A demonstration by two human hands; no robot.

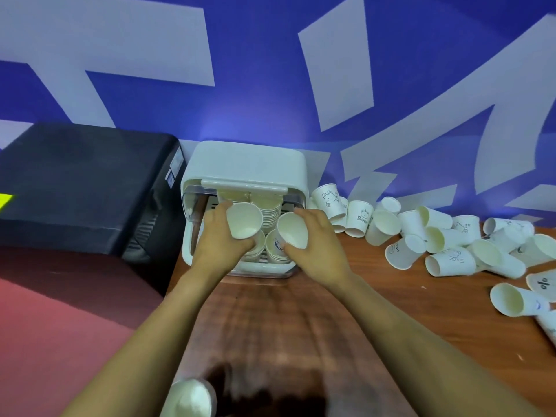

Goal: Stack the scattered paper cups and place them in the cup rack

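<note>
**Two hands, two cups, one rack**

The left hand (221, 239) grips a white paper cup (244, 220), and the right hand (316, 245) grips another white paper cup (292, 229). Both are held over the white plastic cup rack (245, 167), just beyond the fingers, with stacks already inside. A cup could tip or miss its stack if it goes in crooked. Under the arms is a brown wooden table (376, 296). Far to the right lies a pile of loose white paper cups (445, 239). Behind is a blue and white wall (270, 70).

Black machine (84, 188) left; blue-and-white wall (270, 85) behind
</note>
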